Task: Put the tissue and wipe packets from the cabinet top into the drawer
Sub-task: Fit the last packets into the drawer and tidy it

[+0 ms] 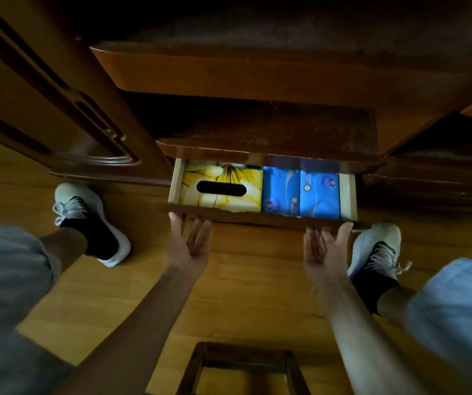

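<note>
Beyond both hands (189,246), packets (300,192) in drawer (257,216).

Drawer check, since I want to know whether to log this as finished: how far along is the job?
Nearly done. The drawer already holds a yellow tissue box and two blue packets side by side. Both the left hand and right hand are at its front edge, fingers open, holding nothing. What seems left is pushing it shut; the cabinet top shows no packets in this dim view.
</note>
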`<state>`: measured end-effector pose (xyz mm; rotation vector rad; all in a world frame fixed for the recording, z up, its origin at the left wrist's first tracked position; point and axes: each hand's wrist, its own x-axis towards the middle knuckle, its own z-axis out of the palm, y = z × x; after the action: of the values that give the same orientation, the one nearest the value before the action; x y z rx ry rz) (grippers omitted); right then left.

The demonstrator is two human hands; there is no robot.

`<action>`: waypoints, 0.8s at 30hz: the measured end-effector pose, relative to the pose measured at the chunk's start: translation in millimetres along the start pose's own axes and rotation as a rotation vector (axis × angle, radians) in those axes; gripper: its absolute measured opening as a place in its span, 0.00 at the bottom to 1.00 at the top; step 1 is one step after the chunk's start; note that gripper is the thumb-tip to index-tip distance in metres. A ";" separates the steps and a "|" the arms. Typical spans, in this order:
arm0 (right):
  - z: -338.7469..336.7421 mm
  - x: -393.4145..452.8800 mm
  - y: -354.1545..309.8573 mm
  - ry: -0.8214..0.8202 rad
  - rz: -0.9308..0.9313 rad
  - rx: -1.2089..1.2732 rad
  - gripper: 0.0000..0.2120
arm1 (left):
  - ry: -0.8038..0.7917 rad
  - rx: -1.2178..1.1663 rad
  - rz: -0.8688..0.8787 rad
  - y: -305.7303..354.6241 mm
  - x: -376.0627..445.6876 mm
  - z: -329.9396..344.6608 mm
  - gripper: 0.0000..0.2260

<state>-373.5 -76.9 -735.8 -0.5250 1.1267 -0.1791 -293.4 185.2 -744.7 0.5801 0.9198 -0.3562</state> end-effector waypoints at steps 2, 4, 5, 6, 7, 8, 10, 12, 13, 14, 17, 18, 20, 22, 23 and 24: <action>16.3 10.3 -7.2 0.014 0.000 0.045 0.25 | -0.087 0.005 0.009 1.7 11.4 14.7 0.26; 33.8 21.3 -17.0 0.007 0.023 0.140 0.35 | -0.148 0.007 0.024 8.4 24.6 36.2 0.26; 43.8 29.1 -23.7 -0.010 0.032 0.192 0.37 | -0.159 -0.003 0.026 14.1 33.8 49.6 0.27; 54.4 37.0 -30.9 -0.027 0.037 0.236 0.36 | -0.159 -0.029 0.022 20.2 42.3 63.6 0.29; 64.2 44.5 -37.1 -0.033 0.042 0.274 0.36 | -0.145 -0.056 0.013 25.4 49.8 77.0 0.31; 71.7 52.2 -41.2 -0.030 0.049 0.293 0.36 | -0.122 -0.067 0.008 28.1 56.8 86.9 0.33; 75.5 60.5 -43.1 -0.033 0.055 0.293 0.36 | -0.095 -0.049 0.008 27.6 65.2 93.4 0.34; 66.8 59.4 -43.9 -0.107 0.048 0.232 0.36 | -0.120 0.017 0.009 30.5 62.6 86.2 0.33; 65.1 58.2 -44.4 -0.147 0.032 0.170 0.35 | -0.142 0.079 0.023 33.8 59.7 84.4 0.32; 66.6 54.1 -45.1 -0.152 0.008 0.104 0.33 | -0.164 0.185 0.055 37.8 56.8 83.3 0.31; 77.9 34.5 -41.4 0.013 -0.205 -0.259 0.25 | -0.114 0.689 0.291 37.6 37.9 83.6 0.23; 80.5 27.8 -36.9 0.065 -0.288 -0.390 0.24 | -0.119 0.828 0.392 33.8 30.7 82.1 0.25; 84.2 19.0 -26.1 0.061 -0.394 -0.609 0.30 | -0.212 1.066 0.512 25.3 20.9 80.5 0.31; 87.0 18.8 -19.6 -0.011 -0.384 -0.745 0.35 | -0.274 1.278 0.510 19.7 18.8 83.8 0.34; 89.6 20.7 -19.7 -0.032 -0.362 -0.775 0.38 | -0.285 1.292 0.460 18.5 20.0 88.9 0.35; 93.1 22.5 -20.1 -0.048 -0.350 -0.800 0.40 | -0.289 1.269 0.426 16.6 20.8 94.7 0.35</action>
<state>-278.0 -74.4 -714.2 -1.4330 1.0270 -0.0078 -212.5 139.9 -712.1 1.7951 0.1686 -0.5996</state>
